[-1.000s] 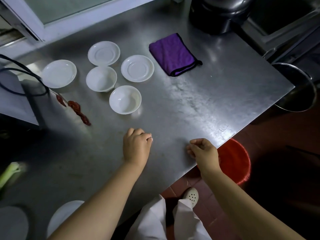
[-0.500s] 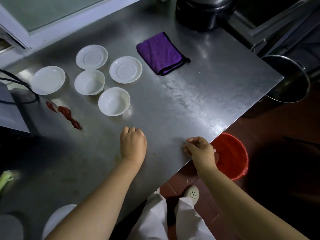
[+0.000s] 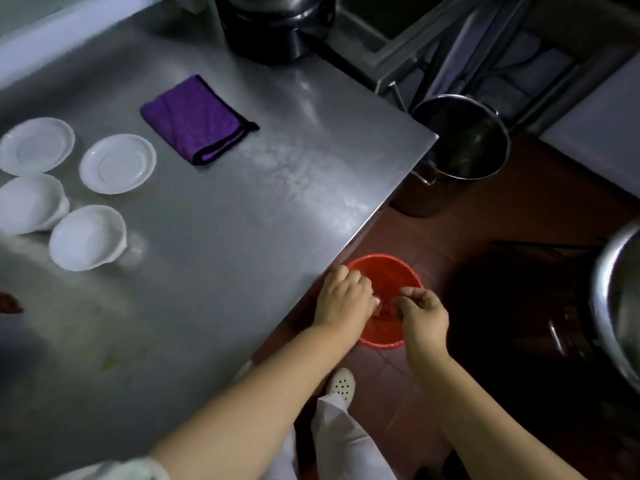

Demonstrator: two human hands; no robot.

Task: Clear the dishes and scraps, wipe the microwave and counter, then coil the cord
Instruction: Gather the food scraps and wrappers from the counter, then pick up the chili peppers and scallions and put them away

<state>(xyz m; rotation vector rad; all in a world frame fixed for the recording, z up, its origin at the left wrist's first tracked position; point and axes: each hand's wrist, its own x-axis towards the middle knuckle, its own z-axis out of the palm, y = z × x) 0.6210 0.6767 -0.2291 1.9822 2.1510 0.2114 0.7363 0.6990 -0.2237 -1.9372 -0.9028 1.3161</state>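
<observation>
Head view: brushed steel counter [image 3: 242, 220], dull sheen, sharp right corner.
Left hand [image 3: 341, 301]: off the counter's edge, above the round red plastic bin [image 3: 391, 271] on the floor; fingers curled, whether they grip anything I cannot tell.
Right hand [image 3: 420, 315]: just beside the left, over the same bin; fingertips bunched as in a pinch, contents too small to tell.
Dishes: two flat white saucers [image 3: 117, 164] and two deeper white bowls [image 3: 86, 239], smooth and glossy, grouped at the counter's left.
Cloth: purple cloth [image 3: 195, 117], plush, folded square, dark-edged, lying right of the saucers.
Scraps: red scrap [image 3: 8, 303] at the left edge.
Floor: round steel pot [image 3: 460, 140] beyond the counter corner.
</observation>
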